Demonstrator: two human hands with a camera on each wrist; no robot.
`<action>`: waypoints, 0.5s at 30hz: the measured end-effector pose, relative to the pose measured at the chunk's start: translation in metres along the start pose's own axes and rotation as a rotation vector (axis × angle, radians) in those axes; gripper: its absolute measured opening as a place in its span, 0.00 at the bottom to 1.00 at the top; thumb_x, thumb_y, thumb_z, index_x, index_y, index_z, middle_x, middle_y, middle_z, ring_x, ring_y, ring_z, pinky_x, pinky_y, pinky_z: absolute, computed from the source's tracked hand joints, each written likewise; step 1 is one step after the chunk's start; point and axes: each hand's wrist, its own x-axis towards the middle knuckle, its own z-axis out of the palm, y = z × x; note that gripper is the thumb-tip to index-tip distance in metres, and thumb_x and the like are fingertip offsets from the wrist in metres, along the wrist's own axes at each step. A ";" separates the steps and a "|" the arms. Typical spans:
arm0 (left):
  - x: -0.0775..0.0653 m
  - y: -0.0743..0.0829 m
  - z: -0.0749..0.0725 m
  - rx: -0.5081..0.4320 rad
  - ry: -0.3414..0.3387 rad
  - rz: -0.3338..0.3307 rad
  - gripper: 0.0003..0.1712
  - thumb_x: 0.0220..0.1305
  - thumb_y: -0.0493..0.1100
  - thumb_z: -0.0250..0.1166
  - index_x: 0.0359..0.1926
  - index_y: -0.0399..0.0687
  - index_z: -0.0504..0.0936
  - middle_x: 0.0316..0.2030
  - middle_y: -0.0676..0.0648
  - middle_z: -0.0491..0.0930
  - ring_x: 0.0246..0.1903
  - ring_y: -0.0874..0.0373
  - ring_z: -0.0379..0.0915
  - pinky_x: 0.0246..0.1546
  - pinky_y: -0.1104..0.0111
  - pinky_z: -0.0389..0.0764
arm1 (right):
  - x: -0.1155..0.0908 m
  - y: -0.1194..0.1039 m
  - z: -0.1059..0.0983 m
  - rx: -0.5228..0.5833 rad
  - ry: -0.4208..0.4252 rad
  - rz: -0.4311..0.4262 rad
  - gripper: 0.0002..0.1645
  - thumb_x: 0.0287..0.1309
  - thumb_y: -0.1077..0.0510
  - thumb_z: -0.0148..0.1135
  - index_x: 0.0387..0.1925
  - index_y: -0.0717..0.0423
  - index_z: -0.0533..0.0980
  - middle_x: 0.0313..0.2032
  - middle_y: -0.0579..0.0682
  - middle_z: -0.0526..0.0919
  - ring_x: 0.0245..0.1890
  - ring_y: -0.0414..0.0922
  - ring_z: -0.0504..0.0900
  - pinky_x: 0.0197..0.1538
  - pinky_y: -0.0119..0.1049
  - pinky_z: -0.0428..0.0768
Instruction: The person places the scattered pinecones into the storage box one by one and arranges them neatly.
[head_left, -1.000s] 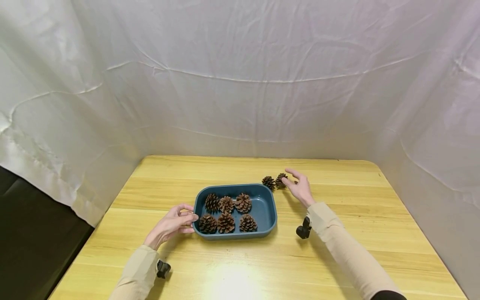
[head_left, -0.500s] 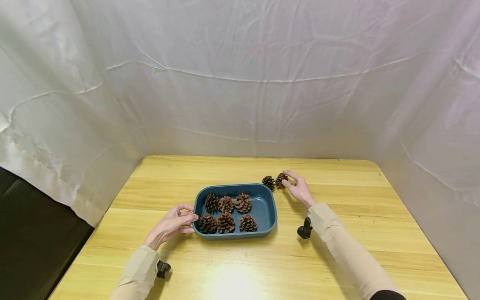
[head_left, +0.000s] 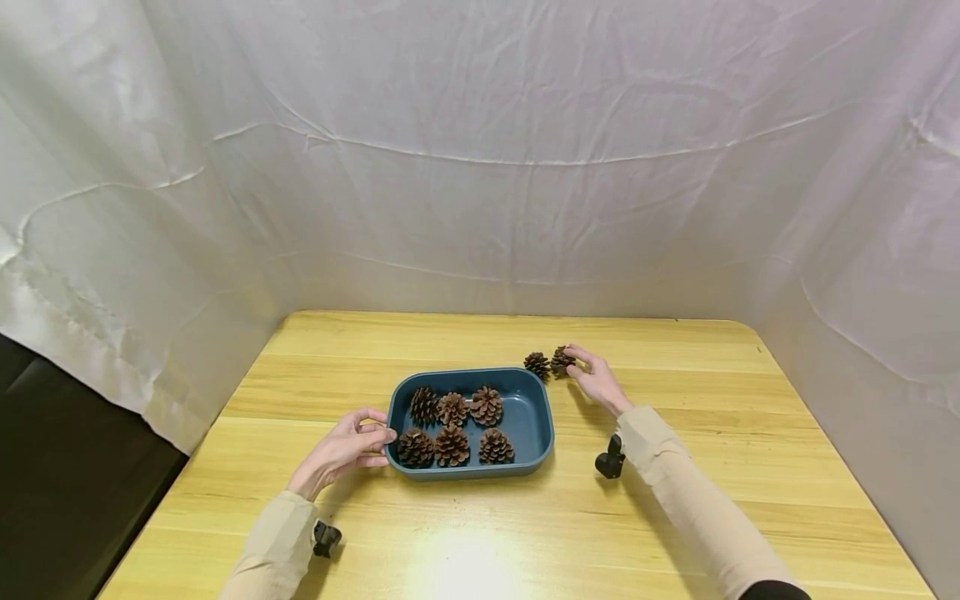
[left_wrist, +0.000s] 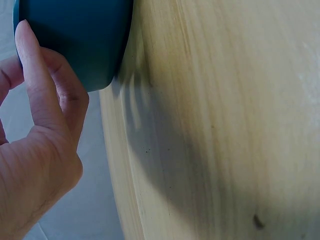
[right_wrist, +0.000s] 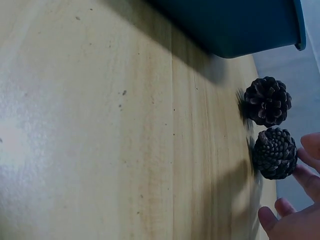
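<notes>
Several brown pine cones (head_left: 452, 447) lie in two rows inside a dark blue rectangular tray (head_left: 471, 472). My left hand (head_left: 341, 447) grips the tray's left end, thumb at the rim and fingers along the outside; the left wrist view shows the tray wall (left_wrist: 85, 60) beside those fingers. Beyond the tray's far right corner, two more pine cones stand side by side on the table. My right hand (head_left: 600, 383) pinches the right-hand pine cone (right_wrist: 275, 153), index finger and thumb at its right side. The other pine cone (right_wrist: 267, 101) sits between it and the tray.
The light wooden table (head_left: 675, 467) is edged at the back and sides by pale hanging cloth (head_left: 480, 233). A black surface (head_left: 67, 467) lies off the table at left. Each wrist carries a small black camera (head_left: 611, 457). Inside the tray, its right end shows bare floor.
My right index finger and thumb have drawn in onto the right-hand pine cone, which stays about where it was. My left hand and the tray have not moved.
</notes>
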 end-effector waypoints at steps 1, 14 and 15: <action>0.000 0.000 0.000 0.002 0.001 -0.001 0.19 0.70 0.33 0.58 0.55 0.37 0.60 0.35 0.54 0.78 0.29 0.67 0.76 0.34 0.75 0.89 | 0.000 0.000 0.000 0.005 0.003 0.006 0.29 0.73 0.65 0.46 0.72 0.69 0.60 0.77 0.65 0.52 0.77 0.66 0.49 0.79 0.63 0.53; 0.001 -0.001 0.001 0.004 0.008 0.002 0.20 0.69 0.33 0.59 0.56 0.36 0.60 0.34 0.54 0.78 0.30 0.67 0.77 0.34 0.74 0.89 | -0.001 -0.001 0.001 0.040 0.070 0.084 0.28 0.68 0.64 0.56 0.67 0.68 0.66 0.73 0.68 0.60 0.74 0.68 0.59 0.77 0.62 0.60; 0.001 -0.001 0.001 0.004 0.008 0.002 0.20 0.69 0.33 0.59 0.55 0.36 0.60 0.34 0.54 0.78 0.30 0.66 0.78 0.34 0.74 0.89 | -0.001 0.000 0.001 0.036 0.074 0.089 0.28 0.68 0.64 0.57 0.66 0.68 0.67 0.73 0.68 0.61 0.74 0.68 0.59 0.77 0.62 0.60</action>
